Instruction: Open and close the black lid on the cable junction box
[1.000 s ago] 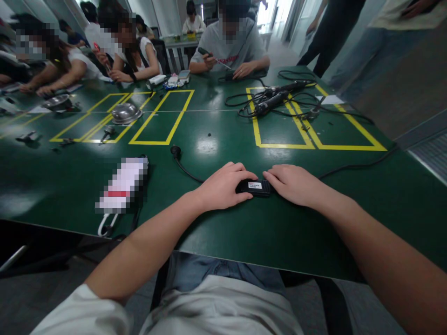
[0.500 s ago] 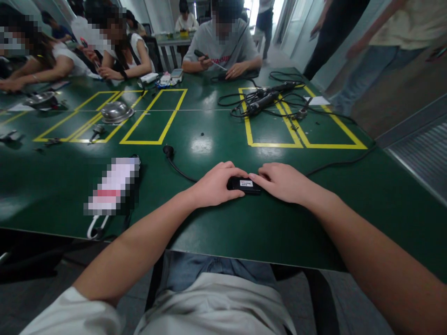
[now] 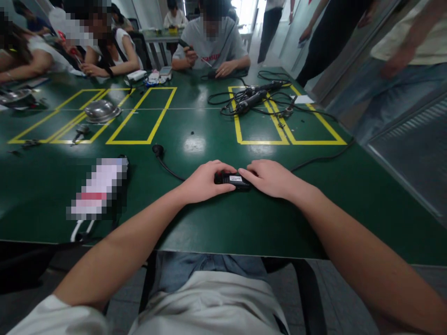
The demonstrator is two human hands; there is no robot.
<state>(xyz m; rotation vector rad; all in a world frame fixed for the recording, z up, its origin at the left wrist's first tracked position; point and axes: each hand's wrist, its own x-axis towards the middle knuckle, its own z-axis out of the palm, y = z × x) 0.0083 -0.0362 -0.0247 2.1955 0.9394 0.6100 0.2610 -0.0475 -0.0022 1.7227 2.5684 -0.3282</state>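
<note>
On the table in front of me lies a black power adapter [image 3: 235, 179] with a small white label facing up. My left hand [image 3: 206, 181] grips its left part, thumb along the near side and fingers along the far side. My right hand [image 3: 270, 179] is closed around the right end, its thumb tip at the adapter's edge; part of that end is hidden. A black cord runs out behind my left hand to a plug [image 3: 158, 150]. Another black cable [image 3: 321, 159] leads off to the right from behind my right hand.
The green table [image 3: 195, 228] carries yellow tape rectangles. A phone [image 3: 99, 186] lies left of my arm, and a steel bowl [image 3: 102, 110] sits beyond it. Black corded tools [image 3: 251, 101] lie tangled at the back right. Opposite, a person [image 3: 213, 44] holds a screwdriver. Others stand at right.
The view has swung right, so the table's things sit further left. My right hand has closed in over the adapter's right end; my left hand keeps its hold.
</note>
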